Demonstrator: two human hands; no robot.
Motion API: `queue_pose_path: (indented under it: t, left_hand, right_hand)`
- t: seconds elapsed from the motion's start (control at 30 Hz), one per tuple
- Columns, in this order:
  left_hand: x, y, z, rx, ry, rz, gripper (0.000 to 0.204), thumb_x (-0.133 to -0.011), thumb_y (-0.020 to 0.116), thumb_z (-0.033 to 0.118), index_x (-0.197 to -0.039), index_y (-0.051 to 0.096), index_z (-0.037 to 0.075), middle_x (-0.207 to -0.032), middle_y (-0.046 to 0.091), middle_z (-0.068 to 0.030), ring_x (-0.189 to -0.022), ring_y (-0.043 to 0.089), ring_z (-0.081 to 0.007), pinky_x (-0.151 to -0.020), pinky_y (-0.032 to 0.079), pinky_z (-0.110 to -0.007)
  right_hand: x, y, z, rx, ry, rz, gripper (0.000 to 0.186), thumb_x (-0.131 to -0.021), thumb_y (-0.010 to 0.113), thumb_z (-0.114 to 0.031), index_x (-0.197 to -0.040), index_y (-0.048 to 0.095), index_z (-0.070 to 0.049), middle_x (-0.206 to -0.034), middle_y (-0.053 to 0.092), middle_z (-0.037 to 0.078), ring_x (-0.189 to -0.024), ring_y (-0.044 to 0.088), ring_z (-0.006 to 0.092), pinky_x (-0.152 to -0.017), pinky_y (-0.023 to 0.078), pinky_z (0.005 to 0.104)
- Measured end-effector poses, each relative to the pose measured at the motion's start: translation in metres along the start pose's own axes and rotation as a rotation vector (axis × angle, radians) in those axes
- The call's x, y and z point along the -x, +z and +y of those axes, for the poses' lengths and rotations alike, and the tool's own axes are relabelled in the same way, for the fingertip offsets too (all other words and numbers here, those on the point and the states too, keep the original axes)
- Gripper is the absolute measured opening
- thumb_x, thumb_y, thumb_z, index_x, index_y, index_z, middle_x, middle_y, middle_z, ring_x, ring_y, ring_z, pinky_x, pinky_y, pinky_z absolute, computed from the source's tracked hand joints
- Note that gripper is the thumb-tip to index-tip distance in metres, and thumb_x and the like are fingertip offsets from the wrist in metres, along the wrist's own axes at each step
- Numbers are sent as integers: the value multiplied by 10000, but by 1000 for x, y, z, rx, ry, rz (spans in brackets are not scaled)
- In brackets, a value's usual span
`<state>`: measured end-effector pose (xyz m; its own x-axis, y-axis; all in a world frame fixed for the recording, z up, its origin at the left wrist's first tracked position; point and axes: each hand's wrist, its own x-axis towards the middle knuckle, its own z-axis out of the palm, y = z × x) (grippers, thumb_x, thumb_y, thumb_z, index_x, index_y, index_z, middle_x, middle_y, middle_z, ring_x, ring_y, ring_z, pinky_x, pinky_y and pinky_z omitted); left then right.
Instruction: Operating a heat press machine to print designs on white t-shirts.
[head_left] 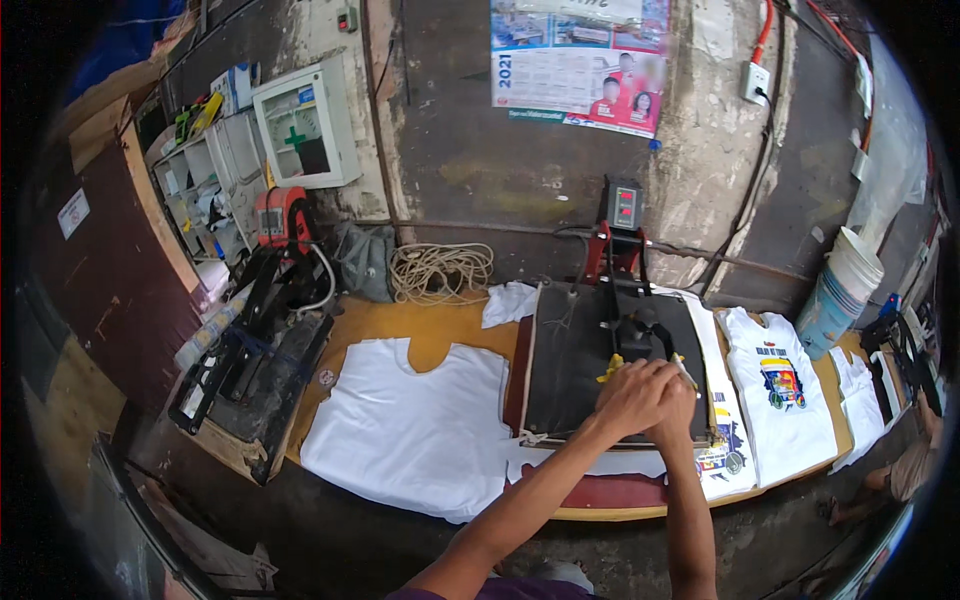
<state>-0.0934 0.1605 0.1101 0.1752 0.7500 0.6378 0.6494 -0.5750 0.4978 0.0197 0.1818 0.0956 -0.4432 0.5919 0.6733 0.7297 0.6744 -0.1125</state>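
Observation:
Both my hands are closed side by side on the handle [609,369] of a heat press, whose yellow-marked end shows at the left of my fingers. My left hand [632,393] is partly over my right hand [675,400]. The black upper plate [565,355] of the press lies lowered. White cloth [640,463] sticks out along its front edge, over a dark red base [590,491]. Behind the plate stands the control box [624,207] with red displays. A plain white shirt [405,430] lies flat to the left of the press.
A white shirt with a colourful vehicle print [785,385] and a printed sheet [728,460] lie at the right. Buckets [840,290] stand behind them. A second press [255,370] occupies the left end. Coiled rope [440,272] rests against the wall. A person's leg [890,480] shows far right.

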Motion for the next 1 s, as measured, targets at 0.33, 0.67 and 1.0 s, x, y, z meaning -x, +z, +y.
queue_pose_path:
  t: [0.33,0.67,1.0]
  left_hand:
    - [-2,6,16,-108,-197,30,364,-949,449,333,-1006,687,64,-1046,668,-115,-1011,595,-287,-888,458,-393]
    - [-4,30,24,-570,-159,158,417,-881,508,319,-665,669,1,-750,648,-188,-787,615,-360,-714,505,-476]
    - [-6,40,10,-728,-231,8,425,-874,443,318,-721,707,22,-819,684,-171,-873,622,-328,-794,488,-463]
  right_hand:
    - [44,-51,16,-203,-262,-6,422,-695,702,-113,-1087,584,-8,-1159,544,195,-1130,487,390,-978,399,466]
    - [434,-156,230,-2,608,-48,556,-684,730,-90,-1212,563,-42,-1214,514,224,-1099,505,385,-919,414,490]
    - [745,-381,339,1459,1511,-679,649,-769,639,-483,-1288,490,-122,-1315,482,162,-1140,500,337,-775,475,533]
